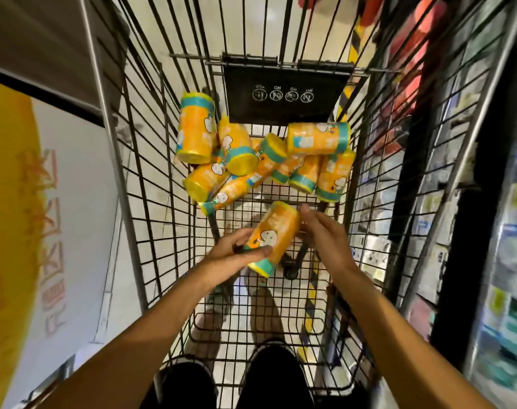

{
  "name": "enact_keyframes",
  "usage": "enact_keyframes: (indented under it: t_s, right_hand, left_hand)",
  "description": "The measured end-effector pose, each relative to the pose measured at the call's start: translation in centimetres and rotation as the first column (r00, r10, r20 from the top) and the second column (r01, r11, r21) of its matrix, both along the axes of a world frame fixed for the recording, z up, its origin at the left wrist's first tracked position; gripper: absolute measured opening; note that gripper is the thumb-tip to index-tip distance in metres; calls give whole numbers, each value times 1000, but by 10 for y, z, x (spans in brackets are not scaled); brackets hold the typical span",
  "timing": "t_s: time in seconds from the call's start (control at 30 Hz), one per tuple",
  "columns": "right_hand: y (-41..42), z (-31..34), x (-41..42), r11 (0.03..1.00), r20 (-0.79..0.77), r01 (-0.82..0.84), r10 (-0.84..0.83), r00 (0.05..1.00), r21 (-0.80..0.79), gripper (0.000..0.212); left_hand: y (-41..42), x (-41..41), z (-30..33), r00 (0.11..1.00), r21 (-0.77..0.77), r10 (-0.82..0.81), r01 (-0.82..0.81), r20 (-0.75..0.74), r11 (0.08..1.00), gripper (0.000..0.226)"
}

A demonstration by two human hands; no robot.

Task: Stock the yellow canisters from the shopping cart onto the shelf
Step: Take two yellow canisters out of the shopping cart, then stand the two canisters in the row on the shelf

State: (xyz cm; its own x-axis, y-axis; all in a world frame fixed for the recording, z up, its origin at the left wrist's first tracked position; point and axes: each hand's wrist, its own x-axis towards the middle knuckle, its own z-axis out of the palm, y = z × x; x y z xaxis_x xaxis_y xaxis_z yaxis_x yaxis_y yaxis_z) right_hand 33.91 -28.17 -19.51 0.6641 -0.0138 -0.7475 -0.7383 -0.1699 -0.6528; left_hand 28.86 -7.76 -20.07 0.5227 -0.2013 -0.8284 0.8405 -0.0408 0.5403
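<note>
One yellow canister (273, 236) gripped by left hand (236, 252), right hand (325, 228) open alongside, roughly ten canisters (263, 160) heaped at far end of shopping cart (151, 172).

left hand (236, 255) grips canister (273, 236) | right hand (325, 231) touches it; canister pile (263, 160) in cart (151, 178)

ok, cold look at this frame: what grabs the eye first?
The heap of yellow canisters lying jumbled at the far end of the wire cart. Nearer, the left hand grips one canister above the basket, with the right hand open against its other side.
</note>
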Motion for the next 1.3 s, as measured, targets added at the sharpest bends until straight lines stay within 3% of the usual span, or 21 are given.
enact_keyframes:
  t_s: [0.1,0.17,0.3,0.47,0.57,0.67,0.8,0.93,1.03,1.07,1.17,1.2,1.27,1.3]
  right_hand:
    - [-6,3,31,987,180,-42,70,981,-154,25]
    - [-8,3,60,960,296,-64,147,944,-271,34]
    - [-17,-21,122,803,438,-143,454,776,-579,44]
    - [-31,-58,152,475,165,-395,777,607,-787,76]
    - [-34,-65,156,331,78,-406,846,527,-852,77]
    - [-38,-57,168,281,59,-353,848,526,-892,74]
    - [-39,-51,180,229,4,-433,887,462,-872,82]
    - [-28,-48,179,345,-26,-534,822,568,-771,79]
    - [-26,-32,164,362,-59,-503,764,642,-785,78]
    - [-24,-22,157,418,-56,-487,713,699,-767,75]
    - [-20,4,122,839,17,-306,350,937,-449,51]
    - [-20,12,109,918,-47,-236,233,971,-318,60]
    - [-19,18,80,982,-198,-104,72,978,-155,88]
    - [-20,27,65,995,-237,-33,11,971,-92,85]
  left_hand:
    - [-3,4,10,970,-12,241,-241,-10,970,55]
    - [-2,9,13,941,3,338,-338,-12,941,63]
    - [4,18,4,897,21,442,-442,-12,897,79]
    - [7,24,-13,905,71,424,-426,32,902,90]
    - [2,25,-17,902,75,429,-432,46,899,86]
    - [-3,23,-17,885,47,465,-466,23,884,77]
    - [-10,23,-12,868,6,497,-497,18,868,68]
    - [-12,24,-7,878,23,478,-479,38,878,59]
    - [-11,21,8,893,59,448,-450,45,891,60]
    - [-10,21,15,896,63,441,-444,51,894,62]
    - [-6,17,42,900,80,432,-436,59,897,65]
    - [-5,16,55,900,77,431,-435,61,897,64]
    - [-3,13,78,906,74,419,-423,67,903,60]
    - [-2,10,92,912,76,405,-409,68,909,58]
